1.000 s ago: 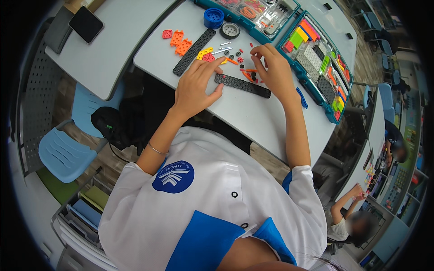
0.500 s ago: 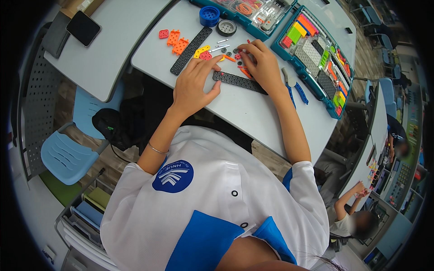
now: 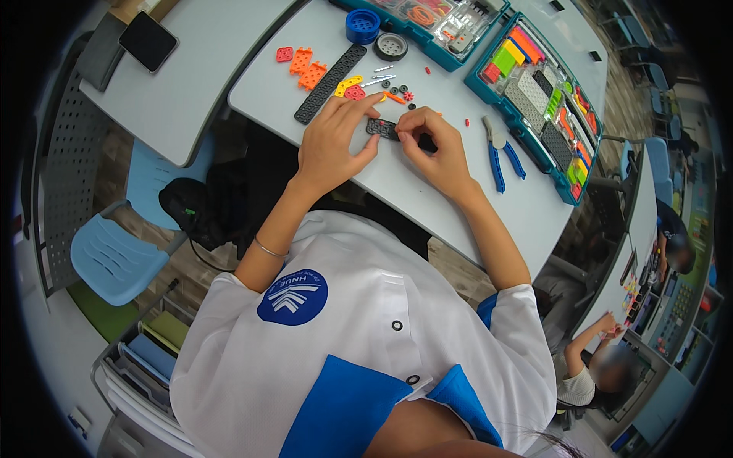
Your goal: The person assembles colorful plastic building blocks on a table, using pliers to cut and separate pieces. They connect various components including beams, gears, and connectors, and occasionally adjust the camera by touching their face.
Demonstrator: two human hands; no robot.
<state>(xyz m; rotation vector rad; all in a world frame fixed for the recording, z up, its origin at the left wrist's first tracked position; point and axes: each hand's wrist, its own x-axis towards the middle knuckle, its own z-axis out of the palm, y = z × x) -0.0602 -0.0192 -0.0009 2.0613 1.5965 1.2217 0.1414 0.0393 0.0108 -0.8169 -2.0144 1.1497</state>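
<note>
A black perforated beam (image 3: 379, 128) lies near the table edge between my hands, a little red showing on it. My left hand (image 3: 330, 145) holds its left end, thumb on the near side and fingertips on the far side. My right hand (image 3: 437, 149) bends over the rest of the beam, thumb and index pinched together against it. What is in that pinch is too small to make out, and the hand hides the beam's right part. Just beyond lie orange pieces (image 3: 394, 98), a small red gear (image 3: 408, 96) and several small dark wheels.
Blue-handled pliers (image 3: 500, 156) lie right of my right hand. A second black beam (image 3: 330, 84), orange plates (image 3: 311, 75), a blue wheel (image 3: 362, 27) and a grey wheel (image 3: 391, 46) sit at the far left. An open teal parts case (image 3: 477, 80) stands at right. A phone (image 3: 149, 42) rests on the neighbouring table.
My right hand has come back from the loose pieces to the beam and closed in a pinch on it. My left hand stays at the beam's left end.
</note>
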